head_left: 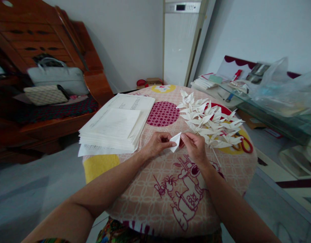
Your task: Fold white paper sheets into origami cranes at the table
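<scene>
A small folded white paper is held up between my two hands over the middle of the round table. My left hand pinches its left side between thumb and fingers. At its right edge, the fingertips of my right hand grip the paper too. Just beyond my right hand lies a heap of folded paper cranes. To the left of my left hand stands a thick stack of paper sheets, some with printed text, with smaller sheets on top.
A patterned cloth covers the table. Red-handled scissors lie at its right edge, partly under the cranes. A glass shelf with a plastic bag is at the right. A wooden bench holding bags stands at the left.
</scene>
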A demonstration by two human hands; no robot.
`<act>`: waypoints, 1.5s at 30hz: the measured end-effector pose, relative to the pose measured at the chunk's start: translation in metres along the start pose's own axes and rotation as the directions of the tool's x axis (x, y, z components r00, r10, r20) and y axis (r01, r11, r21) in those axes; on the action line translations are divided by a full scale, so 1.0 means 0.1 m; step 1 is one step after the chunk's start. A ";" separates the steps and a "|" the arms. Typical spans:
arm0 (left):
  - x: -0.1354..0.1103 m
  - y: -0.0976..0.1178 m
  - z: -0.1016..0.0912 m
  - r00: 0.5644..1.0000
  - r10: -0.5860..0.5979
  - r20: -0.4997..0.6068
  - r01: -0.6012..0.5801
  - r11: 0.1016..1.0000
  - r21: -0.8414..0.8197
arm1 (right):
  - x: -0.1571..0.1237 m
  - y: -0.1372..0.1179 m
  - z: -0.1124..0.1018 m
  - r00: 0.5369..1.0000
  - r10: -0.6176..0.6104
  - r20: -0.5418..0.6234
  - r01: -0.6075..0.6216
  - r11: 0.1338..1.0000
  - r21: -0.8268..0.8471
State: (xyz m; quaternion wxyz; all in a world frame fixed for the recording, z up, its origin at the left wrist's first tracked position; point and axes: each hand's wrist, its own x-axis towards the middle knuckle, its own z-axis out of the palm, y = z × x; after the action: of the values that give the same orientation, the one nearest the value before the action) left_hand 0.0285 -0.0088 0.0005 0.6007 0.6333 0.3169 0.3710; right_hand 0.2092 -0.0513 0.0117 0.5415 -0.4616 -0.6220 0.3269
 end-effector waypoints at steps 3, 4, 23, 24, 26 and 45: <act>0.01 -0.01 0.00 1.000 0.001 0.000 -0.001 1.000 -0.016 | -0.01 0.02 0.01 1.000 0.002 0.003 -0.002 1.000 0.006; 0.01 -0.02 -0.01 1.000 0.005 -0.005 -0.006 1.000 -0.015 | -0.01 0.03 0.01 1.000 0.010 0.005 -0.010 1.000 0.009; 0.03 -0.05 -0.02 1.000 -0.011 -0.014 0.011 1.000 -0.009 | 0.00 0.08 0.06 0.995 0.101 -0.027 -0.097 0.990 0.107; 0.03 -0.05 -0.02 1.000 -0.012 -0.010 0.012 1.000 -0.006 | 0.00 0.08 0.06 0.994 0.110 -0.024 -0.106 0.986 0.131; 0.02 -0.03 -0.02 1.000 -0.019 0.007 0.019 1.000 0.000 | 0.00 0.07 0.06 0.992 0.123 -0.026 -0.116 0.978 0.173; -0.03 0.05 0.02 0.994 0.076 -0.081 -0.061 0.982 0.176 | 0.01 0.06 0.05 0.999 0.052 0.012 -0.053 0.981 0.188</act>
State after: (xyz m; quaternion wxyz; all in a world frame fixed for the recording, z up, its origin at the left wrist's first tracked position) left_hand 0.0286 -0.0133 0.0055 0.5158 0.6769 0.3520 0.3897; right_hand 0.2059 -0.0478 0.0055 0.5719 -0.4234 -0.5776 0.4001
